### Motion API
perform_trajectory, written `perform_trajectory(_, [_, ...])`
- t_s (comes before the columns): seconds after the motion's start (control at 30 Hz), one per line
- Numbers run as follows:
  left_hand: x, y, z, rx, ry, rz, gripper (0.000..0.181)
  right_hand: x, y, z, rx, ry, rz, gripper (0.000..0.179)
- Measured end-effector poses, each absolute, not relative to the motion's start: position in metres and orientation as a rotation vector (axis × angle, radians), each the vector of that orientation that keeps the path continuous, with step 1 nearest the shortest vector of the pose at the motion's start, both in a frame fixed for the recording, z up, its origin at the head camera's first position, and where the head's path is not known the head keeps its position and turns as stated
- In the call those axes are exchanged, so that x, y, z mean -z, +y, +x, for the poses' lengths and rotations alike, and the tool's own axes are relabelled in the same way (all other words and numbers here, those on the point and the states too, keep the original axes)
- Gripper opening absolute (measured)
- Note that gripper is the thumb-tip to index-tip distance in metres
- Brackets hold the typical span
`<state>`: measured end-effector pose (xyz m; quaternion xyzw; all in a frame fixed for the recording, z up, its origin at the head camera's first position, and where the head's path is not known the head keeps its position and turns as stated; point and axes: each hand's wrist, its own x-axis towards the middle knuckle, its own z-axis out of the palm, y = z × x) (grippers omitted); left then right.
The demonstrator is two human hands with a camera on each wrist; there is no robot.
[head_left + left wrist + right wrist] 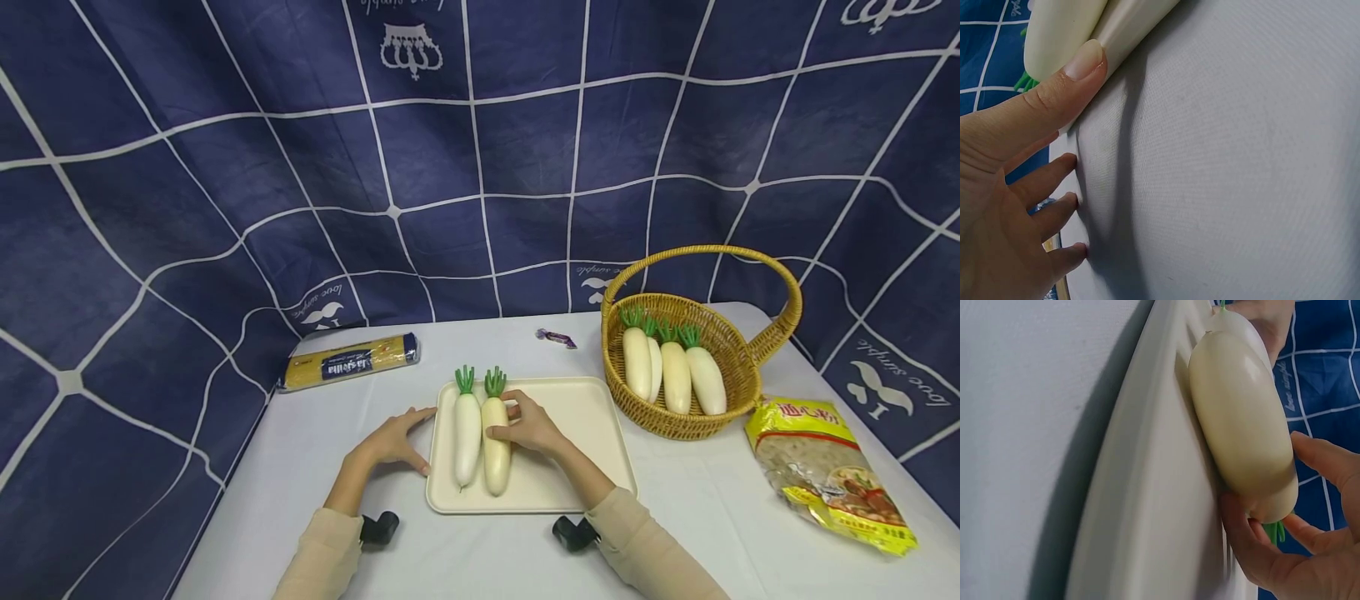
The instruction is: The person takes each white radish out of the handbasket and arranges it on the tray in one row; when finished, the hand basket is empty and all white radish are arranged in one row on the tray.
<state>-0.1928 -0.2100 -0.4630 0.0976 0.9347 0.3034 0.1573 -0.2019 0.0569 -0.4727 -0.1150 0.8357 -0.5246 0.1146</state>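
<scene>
A cream tray (pixel 570 458) holds two white radishes with green tops, side by side along its left part. My right hand (pixel 536 428) grips the right, yellower radish (pixel 496 467), its thumb and fingers round the upper part. The whiter radish (pixel 467 442) lies just left of it. At the tray's left edge, my left hand (pixel 390 442) is spread, thumb and fingers apart. In the left wrist view, the left thumb (pixel 1085 61) lies right at the tray's rim, and the other fingertips are close to the white cloth.
A wicker basket (pixel 742 392) with several radishes stands at the back right. Before it lies a yellow food packet (pixel 832 475). A pasta packet (pixel 348 362) lies at the back left, a small purple wrapped item (pixel 557 338) at the back. A blue checked curtain (pixel 525 150) hangs behind.
</scene>
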Motion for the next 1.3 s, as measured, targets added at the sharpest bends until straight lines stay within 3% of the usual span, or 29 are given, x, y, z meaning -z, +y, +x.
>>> perform_trajectory(0.23, [0.463,-0.210,-0.192,-0.856,2.676,0.263,0.104,0.466,0.066,-0.198,1.504,2.461,-0.441,0.069])
perform_trajectory(0.5, [0.462,-0.209,-0.192,-0.855,2.675,0.248,0.104,0.464,0.063,-0.199,1.520,2.343,-0.315,0.064])
perform_trajectory(0.97, [0.462,-0.209,-0.193,-0.849,2.673,0.251,0.105,0.465,0.067,-0.200,1.507,2.362,-0.326,0.064])
perform_trajectory(1.3, [0.462,-0.209,-0.193,-0.858,2.674,0.249,0.104,0.442,0.090,-0.197,1.310,2.633,-0.407,0.062])
